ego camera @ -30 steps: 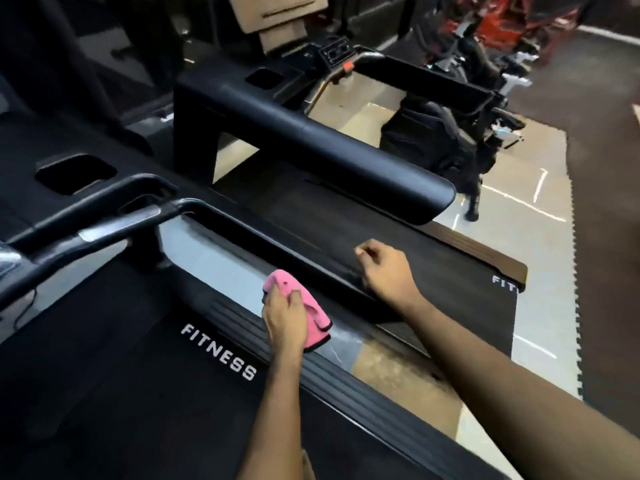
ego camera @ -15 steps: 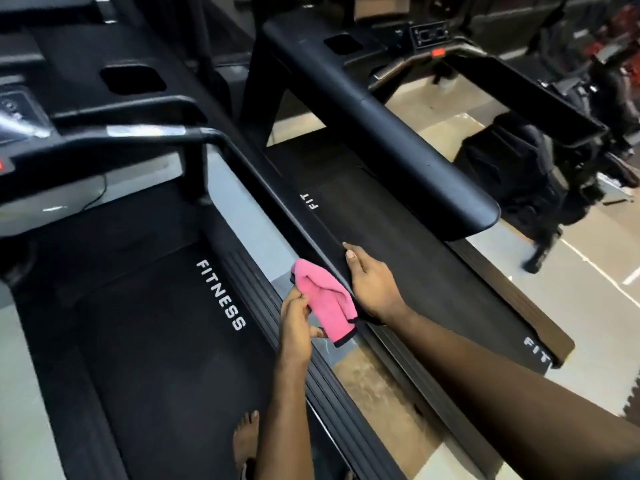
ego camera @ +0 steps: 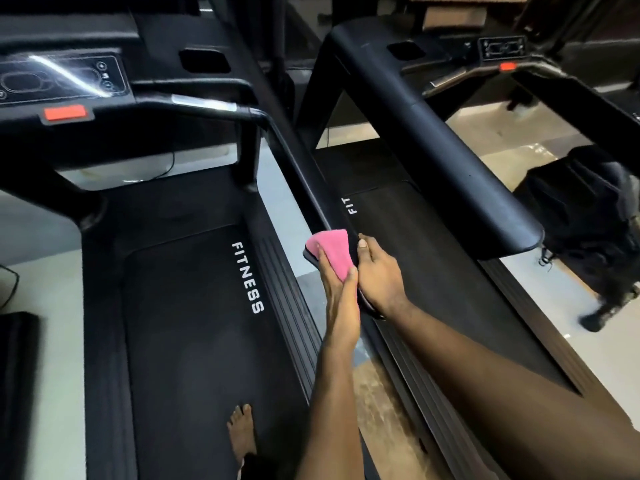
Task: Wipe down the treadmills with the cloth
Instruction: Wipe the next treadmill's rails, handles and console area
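Observation:
I stand on the near treadmill (ego camera: 194, 306), whose black belt reads FITNESS. Its right handrail (ego camera: 298, 168) slopes down toward me. My left hand (ego camera: 341, 299) presses a folded pink cloth (ego camera: 330, 251) onto the top of the rail's rounded end. My right hand (ego camera: 379, 275) grips the same rail end from the right side, touching my left hand. Part of the rail's tip is hidden under both hands. A second treadmill (ego camera: 415, 254) stands parallel on the right, with its thick black handrail (ego camera: 450, 161) above the belt.
The near treadmill's console (ego camera: 62, 77) with a red stop button (ego camera: 65, 113) is at upper left. My bare foot (ego camera: 242, 431) rests on the belt. Dark gym equipment (ego camera: 588, 216) stands on the pale floor at right. A narrow floor gap (ego camera: 377, 393) separates the treadmills.
My left hand has lifted the pink cloth from beside the deck up onto the handrail's end. My right hand has stayed on the rail. The view has swung left toward the console.

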The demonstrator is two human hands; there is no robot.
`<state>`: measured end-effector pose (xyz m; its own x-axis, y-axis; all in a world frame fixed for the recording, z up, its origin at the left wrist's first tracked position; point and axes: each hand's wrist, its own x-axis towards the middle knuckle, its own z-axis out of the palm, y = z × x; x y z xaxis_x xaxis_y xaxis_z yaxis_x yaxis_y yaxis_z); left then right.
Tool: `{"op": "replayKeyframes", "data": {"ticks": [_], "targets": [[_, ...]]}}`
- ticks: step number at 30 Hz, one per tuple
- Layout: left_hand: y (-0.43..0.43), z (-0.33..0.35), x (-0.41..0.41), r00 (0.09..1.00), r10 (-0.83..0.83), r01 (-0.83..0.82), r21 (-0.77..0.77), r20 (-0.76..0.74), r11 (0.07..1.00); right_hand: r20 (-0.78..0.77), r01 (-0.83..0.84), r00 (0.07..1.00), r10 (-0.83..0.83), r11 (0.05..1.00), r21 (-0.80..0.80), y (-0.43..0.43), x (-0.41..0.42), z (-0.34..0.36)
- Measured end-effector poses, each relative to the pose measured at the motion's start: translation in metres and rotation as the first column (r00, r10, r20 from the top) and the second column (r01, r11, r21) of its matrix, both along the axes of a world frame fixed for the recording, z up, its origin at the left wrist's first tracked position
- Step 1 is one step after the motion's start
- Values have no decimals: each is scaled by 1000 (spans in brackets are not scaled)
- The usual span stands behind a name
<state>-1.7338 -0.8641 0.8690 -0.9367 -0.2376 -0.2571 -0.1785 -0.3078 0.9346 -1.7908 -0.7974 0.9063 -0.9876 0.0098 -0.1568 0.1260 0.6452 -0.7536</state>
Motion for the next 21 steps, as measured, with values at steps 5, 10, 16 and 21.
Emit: {"op": "replayKeyframes", "data": {"ticks": [5, 10, 16, 21], "targets": [[27, -38, 32, 994, -68, 60, 99, 87, 993, -18, -30, 999, 30, 999, 19, 0, 0, -1], [-13, -84, -49, 981, -88, 62, 146, 175, 987, -25, -21, 999, 22, 999, 40, 0, -1, -3], [5, -30, 0, 982, -47, 34, 75, 185, 997, -28, -30, 999, 31, 998, 51, -1, -1, -3], [11, -34, 9, 967, -79, 53, 109, 244, 993, -18, -30, 999, 31, 998, 59, -1, -1, -2]]}}
